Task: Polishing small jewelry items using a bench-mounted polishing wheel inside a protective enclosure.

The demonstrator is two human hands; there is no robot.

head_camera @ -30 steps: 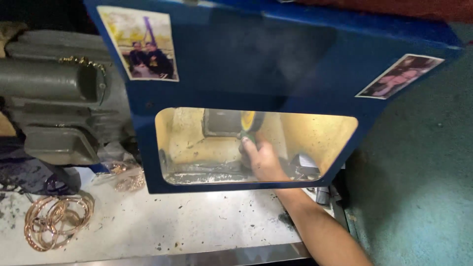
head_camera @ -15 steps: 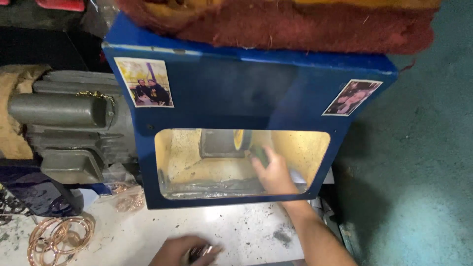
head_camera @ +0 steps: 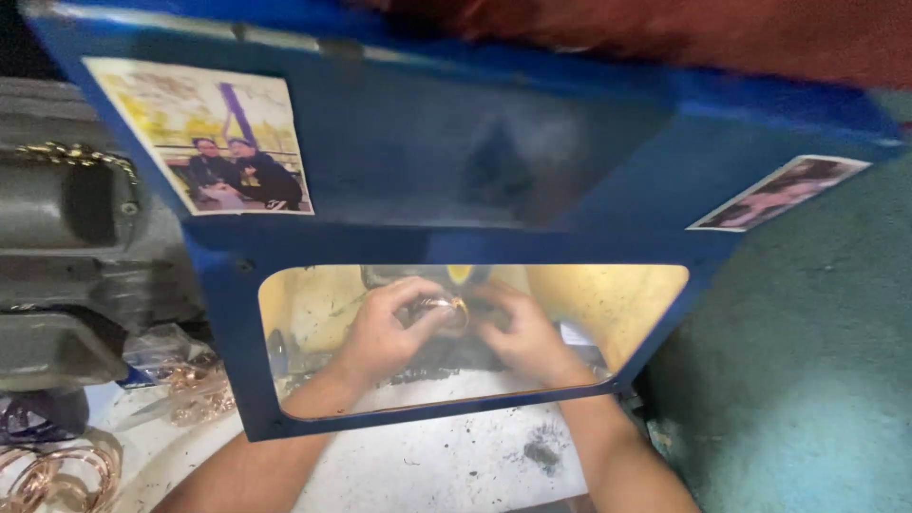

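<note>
Enclosure: blue metal box hood (head_camera: 456,161) with a clear window, filling the upper and middle frame; both hands work inside it.
Left hand (head_camera: 380,332): centre frame behind the window, grip pinching the thin gold-coloured metal ring (head_camera: 446,306).
Right hand (head_camera: 522,337): just right of centre, grip pressed onto the same ring from the other side.
Step in hand: apparently holding the ring to the dark polishing wheel (head_camera: 446,277) at the window's top; next move likely calls for steady pressure and turning the ring.
Surroundings: two photographs stuck on the hood; grey motor housing (head_camera: 66,256) at left; loose copper-coloured bangles (head_camera: 57,470), lower left; white speckled desk (head_camera: 427,465).
Obstruction: window frame hides the wrists.
</note>
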